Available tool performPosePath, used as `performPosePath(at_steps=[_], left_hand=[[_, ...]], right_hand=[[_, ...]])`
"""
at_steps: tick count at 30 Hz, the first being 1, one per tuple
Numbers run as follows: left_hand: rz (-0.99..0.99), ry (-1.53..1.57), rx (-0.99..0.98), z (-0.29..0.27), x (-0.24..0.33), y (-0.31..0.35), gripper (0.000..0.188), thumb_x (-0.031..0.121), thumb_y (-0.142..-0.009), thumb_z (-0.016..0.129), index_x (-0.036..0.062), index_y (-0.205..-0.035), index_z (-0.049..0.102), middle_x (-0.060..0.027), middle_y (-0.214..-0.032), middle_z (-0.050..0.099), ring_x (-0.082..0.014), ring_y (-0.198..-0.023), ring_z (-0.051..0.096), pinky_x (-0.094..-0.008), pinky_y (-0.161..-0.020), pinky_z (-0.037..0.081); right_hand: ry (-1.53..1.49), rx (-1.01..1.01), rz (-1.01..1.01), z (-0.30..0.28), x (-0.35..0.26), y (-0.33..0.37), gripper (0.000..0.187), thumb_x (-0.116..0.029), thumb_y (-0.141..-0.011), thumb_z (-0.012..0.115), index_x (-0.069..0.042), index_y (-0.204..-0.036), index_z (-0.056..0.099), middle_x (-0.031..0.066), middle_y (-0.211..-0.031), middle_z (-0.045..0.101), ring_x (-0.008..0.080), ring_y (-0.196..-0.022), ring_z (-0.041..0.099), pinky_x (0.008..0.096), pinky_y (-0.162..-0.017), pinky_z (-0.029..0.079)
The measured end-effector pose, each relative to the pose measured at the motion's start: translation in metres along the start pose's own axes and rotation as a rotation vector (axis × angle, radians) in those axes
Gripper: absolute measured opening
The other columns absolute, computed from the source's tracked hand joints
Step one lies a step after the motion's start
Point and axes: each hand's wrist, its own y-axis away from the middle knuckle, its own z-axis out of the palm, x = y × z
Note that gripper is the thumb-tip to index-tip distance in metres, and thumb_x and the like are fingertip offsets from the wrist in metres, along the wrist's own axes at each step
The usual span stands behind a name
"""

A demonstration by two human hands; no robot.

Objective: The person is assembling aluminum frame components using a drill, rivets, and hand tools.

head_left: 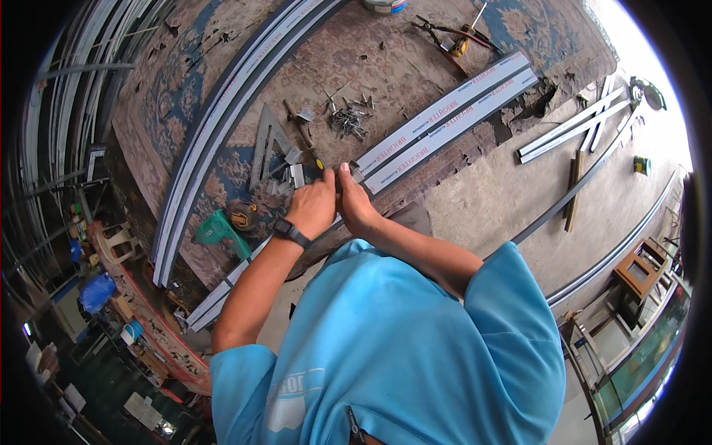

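Observation:
My left hand (314, 203), with a dark watch on its wrist, is closed at the near edge of the carpet-covered table. Pressed close beside it, my right hand (357, 203) is curled with its thumb raised. What the fingers hold between them is hidden. A small metal bracket (355, 171) shows just beyond my right thumb, by the ends of two film-covered aluminium profiles (452, 111). Another long profile (215, 300) runs from the lower left toward my hands. Right ahead of my left hand lie a long, thin tool (302, 133) and several cut metal pieces (297, 176).
Long profiles (222, 111) curve along the table's left side. A pile of rivets (350, 119), a set square (265, 148), a green power tool (224, 233), a tape measure (242, 215) and pliers (437, 33) lie on the table. More profiles (571, 126) rest on the floor at right.

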Motion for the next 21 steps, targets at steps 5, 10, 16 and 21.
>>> performPosePath(at_steps=[5, 10, 16, 21], left_hand=[[0.031, 0.232, 0.311, -0.003, -0.035, 0.067, 0.055, 0.032, -0.09, 0.077, -0.0035, -0.126, 0.054, -0.0274, -0.106, 0.071, -0.0433, -0.106, 0.068, -0.051, -0.089, 0.054], [-0.331, 0.399, -0.118, 0.033, -0.059, 0.079, 0.044, 0.04, -0.086, 0.081, 0.0036, -0.11, 0.071, -0.023, -0.095, 0.074, -0.0444, -0.094, 0.07, -0.0497, -0.082, 0.054], [-0.139, 0.292, -0.339, -0.044, -0.047, 0.074, 0.058, 0.04, -0.087, 0.081, -0.0035, -0.12, 0.062, -0.0243, -0.094, 0.073, -0.0445, -0.093, 0.071, -0.0517, -0.081, 0.055], [-0.143, 0.655, -0.122, -0.038, -0.057, 0.083, 0.095, 0.049, -0.082, 0.084, -0.0071, -0.145, 0.04, -0.027, -0.099, 0.074, -0.0413, -0.1, 0.072, -0.0482, -0.087, 0.055]], right_hand=[[-0.37, -0.009, -0.063, 0.016, -0.011, 0.014, 0.056, -0.066, -0.101, 0.053, -0.01, -0.107, 0.057, 0.0068, -0.097, 0.062, 0.024, -0.094, 0.061, 0.0487, -0.085, 0.05], [-0.466, -0.066, 0.017, 0.022, -0.015, 0.015, 0.056, -0.066, -0.099, 0.055, -0.01, -0.101, 0.055, 0.0084, -0.093, 0.062, 0.0284, -0.091, 0.062, 0.0494, -0.091, 0.05], [-0.423, 0.02, 0.023, 0.019, -0.011, 0.004, 0.062, -0.072, -0.095, 0.055, -0.01, -0.097, 0.053, 0.0094, -0.087, 0.06, 0.0298, -0.09, 0.061, 0.0507, -0.09, 0.048], [-0.451, 0.042, 0.023, 0.026, -0.024, 0.011, 0.065, -0.075, -0.094, 0.054, -0.01, -0.098, 0.055, 0.0088, -0.087, 0.059, 0.0289, -0.089, 0.06, 0.0503, -0.089, 0.049]])
